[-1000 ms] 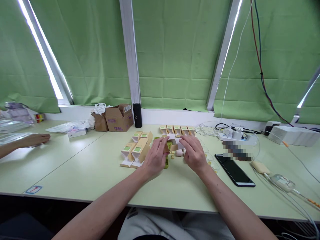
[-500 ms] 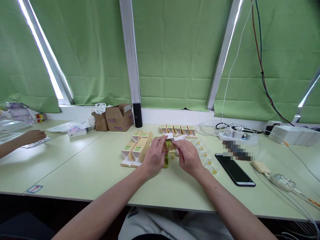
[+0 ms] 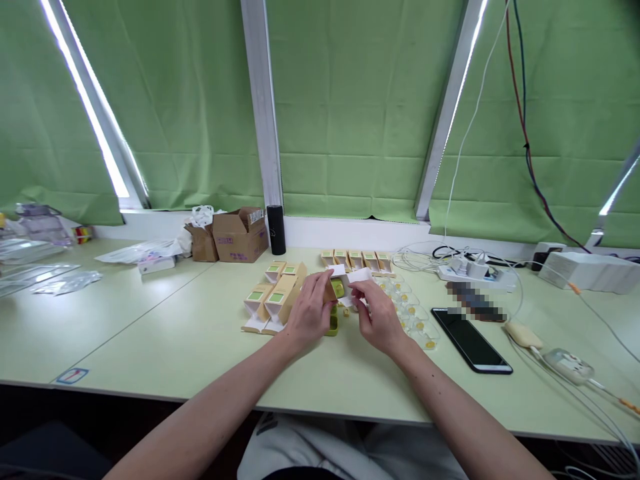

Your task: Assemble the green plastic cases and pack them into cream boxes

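Observation:
My left hand (image 3: 311, 305) is wrapped round a small cardboard box (image 3: 330, 291) whose white end flaps stand out. Inside its mouth a green piece (image 3: 338, 287) shows. At the box's right side, my right hand (image 3: 376, 313) has its bent fingertips on the white flap (image 3: 359, 275). Below the box, partly behind my left fingers, a green tray (image 3: 333, 323) lies on the table. A tiny yellow piece (image 3: 346, 312) sits between my hands. Several open tan boxes with green labels (image 3: 277, 298) stand just left of my left hand.
Behind my hands stands a row of small boxes (image 3: 355, 259). Clear plastic cups with yellow bits (image 3: 420, 325) lie to the right, beside a phone (image 3: 470, 339). A power strip (image 3: 475, 275) with cables is at the back right; a carton (image 3: 240, 237) and black cylinder (image 3: 275, 230) stand at the back.
My right fingers have drawn back slightly from the box mouth, and the flap and green piece inside show more. Another person's hand at the far left has gone out of view.

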Tool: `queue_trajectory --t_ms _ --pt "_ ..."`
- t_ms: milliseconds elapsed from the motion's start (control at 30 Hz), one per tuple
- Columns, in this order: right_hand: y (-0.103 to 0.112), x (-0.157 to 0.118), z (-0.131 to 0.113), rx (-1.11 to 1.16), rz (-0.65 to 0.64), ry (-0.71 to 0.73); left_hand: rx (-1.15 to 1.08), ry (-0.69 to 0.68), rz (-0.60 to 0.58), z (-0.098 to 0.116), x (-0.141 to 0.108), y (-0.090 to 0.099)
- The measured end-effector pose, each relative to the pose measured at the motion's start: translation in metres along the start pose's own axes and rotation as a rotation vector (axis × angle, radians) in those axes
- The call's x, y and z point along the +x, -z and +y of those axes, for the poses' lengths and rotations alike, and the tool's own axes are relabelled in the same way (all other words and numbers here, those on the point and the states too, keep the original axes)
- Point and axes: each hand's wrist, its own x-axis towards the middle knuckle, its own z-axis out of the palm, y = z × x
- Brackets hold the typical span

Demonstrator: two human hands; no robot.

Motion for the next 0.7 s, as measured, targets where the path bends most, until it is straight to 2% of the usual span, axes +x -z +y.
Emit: queue_trajectory --t_ms 233,467,700 --pt "-0.004 -0.002 0.002 0.035 -0.056 -0.078 0.019 -0.017 -0.008 -0.001 -0.001 0.0" --pt "-0.011 0.0 0.003 0.099 0.061 -0.262 0.107 -0.093 -0.038 0.003 -0.001 -0.002" --pt "-0.019 0.002 0.001 0.087 0.069 -0.419 0.232 -0.202 -0.083 0.008 -0.002 -0.001"
